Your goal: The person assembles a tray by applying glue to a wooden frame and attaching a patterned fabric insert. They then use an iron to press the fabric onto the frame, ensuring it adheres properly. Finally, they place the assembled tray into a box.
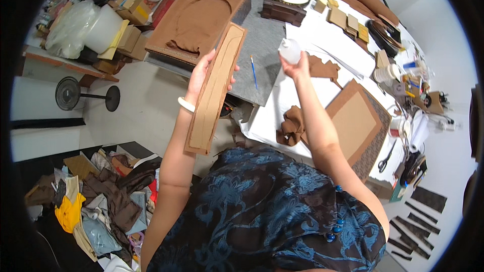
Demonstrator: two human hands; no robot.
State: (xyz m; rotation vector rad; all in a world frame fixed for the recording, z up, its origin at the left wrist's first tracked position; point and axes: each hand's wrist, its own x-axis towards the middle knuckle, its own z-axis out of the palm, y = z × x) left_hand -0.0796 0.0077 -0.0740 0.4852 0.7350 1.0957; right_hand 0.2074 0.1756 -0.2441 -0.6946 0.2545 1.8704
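Note:
My left hand is wrapped round a long narrow cardboard panel with brown-covered edges, held tilted off the table. Thin curved lines run along its bare tan face. In my right hand is a rounded, translucent white bottle, gripped above the white part of the table. A blue-handled paintbrush lies on the grey tabletop between my hands. Beyond the panel stands a brown fabric-covered tray with a round recess and bunched cloth in it.
Crumpled brown cloth and a brown-bordered board lie by my right forearm. An oval-topped dark stand sits farther back. Scissors rest at the right edge. A fan and a scrap pile are on the left.

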